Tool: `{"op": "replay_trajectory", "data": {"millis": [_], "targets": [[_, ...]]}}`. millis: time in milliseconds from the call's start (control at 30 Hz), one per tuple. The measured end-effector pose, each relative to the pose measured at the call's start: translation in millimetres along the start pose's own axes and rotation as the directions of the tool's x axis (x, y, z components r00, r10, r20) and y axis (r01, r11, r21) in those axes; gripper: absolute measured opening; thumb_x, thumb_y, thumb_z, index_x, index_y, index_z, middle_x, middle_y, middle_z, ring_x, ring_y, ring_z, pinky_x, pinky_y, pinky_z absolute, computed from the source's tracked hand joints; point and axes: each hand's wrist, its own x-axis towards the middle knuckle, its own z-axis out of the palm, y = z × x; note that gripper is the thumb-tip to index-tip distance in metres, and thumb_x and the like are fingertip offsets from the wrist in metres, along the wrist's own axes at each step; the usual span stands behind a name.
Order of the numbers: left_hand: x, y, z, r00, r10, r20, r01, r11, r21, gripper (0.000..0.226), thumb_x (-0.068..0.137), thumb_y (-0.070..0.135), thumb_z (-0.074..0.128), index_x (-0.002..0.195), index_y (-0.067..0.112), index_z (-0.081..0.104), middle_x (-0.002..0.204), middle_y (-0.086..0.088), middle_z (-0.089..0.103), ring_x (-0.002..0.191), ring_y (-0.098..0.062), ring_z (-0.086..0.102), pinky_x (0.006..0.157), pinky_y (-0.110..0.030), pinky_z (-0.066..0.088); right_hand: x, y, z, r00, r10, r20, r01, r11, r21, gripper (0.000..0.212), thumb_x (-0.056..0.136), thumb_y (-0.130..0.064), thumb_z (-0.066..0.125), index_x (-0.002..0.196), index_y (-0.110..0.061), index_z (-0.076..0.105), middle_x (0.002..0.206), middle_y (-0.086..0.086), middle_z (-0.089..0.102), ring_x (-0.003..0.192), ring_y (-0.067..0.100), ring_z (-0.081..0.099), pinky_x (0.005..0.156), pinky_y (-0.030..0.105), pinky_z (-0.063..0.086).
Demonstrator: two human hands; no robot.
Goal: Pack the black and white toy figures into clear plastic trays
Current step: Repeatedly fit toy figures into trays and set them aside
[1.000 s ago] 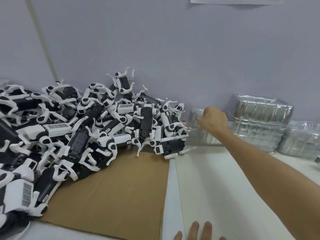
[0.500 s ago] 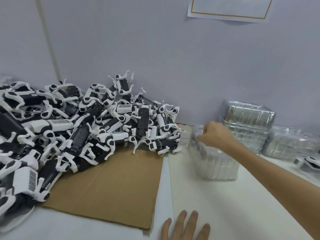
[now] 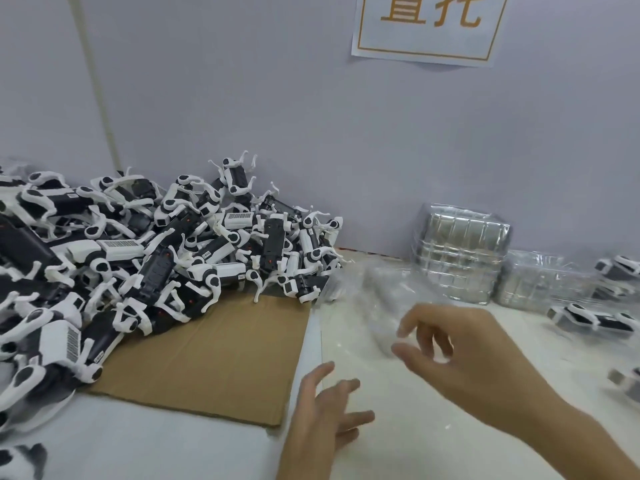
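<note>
The table (image 3: 415,431) is taken up on its left by a pile of figures (image 3: 156,258), heaped on cardboard (image 3: 214,362) against the wall. Stacks of trays (image 3: 460,258) are seen at the far right, with a few loose figures (image 3: 585,318) beside them.

One tray (image 3: 370,296) lies on the bare table between the pile and the stacks, close to the pile's right edge. It is badly blurred, so its long axis cannot be fixed; it seems to run from far left to near right.

The right hand (image 3: 464,351) is held just short of the tray. Its fingers are spread and loosely bent, and nothing is seen gripped. The left hand (image 3: 322,410) is held low at the cardboard's near corner, fingers straight and empty.

The pile lies to the left of the tray, and the left hand is the nearer to it. The next figure is therefore judged likeliest to be fetched from that side and carried rightward into the tray.

Half a second ago the right hand was clenched on the tray's rim, close to the stacks. Since then the tray has been let go, the right hand has been drawn back towards the body, and more of the left hand has come into view.
</note>
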Motion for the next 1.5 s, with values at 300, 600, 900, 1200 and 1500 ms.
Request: {"op": "replay_trajectory", "data": {"millis": [300,600,900,1200,1500], "targets": [[5,17,-48,0.985,0.019,-0.171,-0.065,0.961,-0.267,0.044,0.083,0.060,0.057,0.112,0.027,0.060,0.116,-0.001,0.067,0.083,-0.028,0.075,0.063,-0.039,0.055,-63,13,13,0.970,-0.232,0.076,0.236,0.970,-0.055,0.021,0.069,-0.041,0.078,0.089,-0.041,0.072,0.074,-0.025,0.055,0.075,-0.009,0.047,0.084,0.015,0.033],[-5,5,-42,0.999,0.038,0.024,-0.038,0.999,0.006,0.064,0.045,0.049,0.084,0.106,0.038,0.069,0.074,-0.007,0.048,0.050,-0.013,0.040,0.048,-0.027,0.037,-66,24,7,0.995,-0.086,0.052,0.056,0.907,0.418,0.017,0.095,-0.046,0.060,0.105,-0.040,0.072,0.103,-0.014,0.069,0.094,0.010,0.065,0.084,0.015,0.044],[7,9,-45,0.998,-0.035,-0.052,0.038,0.998,0.044,0.056,0.042,0.024,0.089,0.093,0.013,0.070,0.066,-0.003,0.049,0.036,-0.013,0.039,0.033,-0.018,0.028,32,94,43,0.913,0.239,0.331,-0.278,0.957,0.076,0.025,0.095,-0.011,0.058,0.086,-0.032,0.068,0.091,-0.013,0.066,0.088,0.014,0.062,0.073,0.011,0.043],[9,6,-46,0.998,-0.041,-0.052,0.046,0.993,0.111,0.054,0.046,0.030,0.088,0.091,0.013,0.064,0.047,0.004,0.049,0.035,-0.016,0.035,0.035,-0.019,0.028,63,101,73,0.905,0.241,0.352,-0.301,0.945,0.127,0.023,0.099,-0.012,0.055,0.111,-0.027,0.068,0.122,-0.010,0.062,0.110,0.012,0.061,0.082,0.018,0.040],[5,5,-42,1.000,-0.026,-0.011,0.027,0.996,0.080,0.077,0.033,0.053,0.077,0.102,0.021,0.067,0.060,-0.005,0.043,0.041,-0.019,0.033,0.043,-0.023,0.027,127,60,90,0.977,0.108,0.183,-0.139,0.976,0.169,0.017,0.088,-0.025,0.073,0.100,-0.032,0.064,0.090,-0.016,0.065,0.073,-0.002,0.058,0.066,0.018,0.039]]}}
